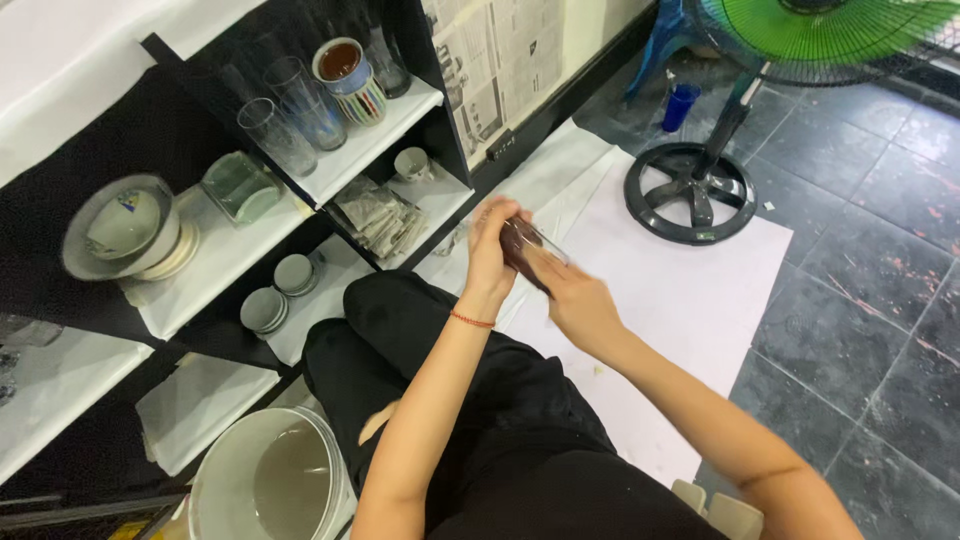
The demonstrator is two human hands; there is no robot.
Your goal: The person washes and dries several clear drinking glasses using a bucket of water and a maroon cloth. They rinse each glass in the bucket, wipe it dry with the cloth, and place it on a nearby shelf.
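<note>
I sit on the floor in black trousers and hold a clear drinking glass (pixel 527 243) with something dark inside it, out in front of my knees. My left hand (pixel 489 246) is wrapped around one end of the glass. My right hand (pixel 572 296) grips the other end from below and to the right. The glass lies tilted between the two hands, partly hidden by my fingers. A thin red band circles my left wrist.
A black shelf unit (pixel 300 130) stands to the left with tall glasses (pixel 285 120), a striped cup (pixel 350 75), bowls (pixel 125 230) and small saucers (pixel 280 295). A white bucket (pixel 265 480) sits by my left leg. White paper (pixel 690 290) covers the floor; a fan's base (pixel 692 192) stands ahead.
</note>
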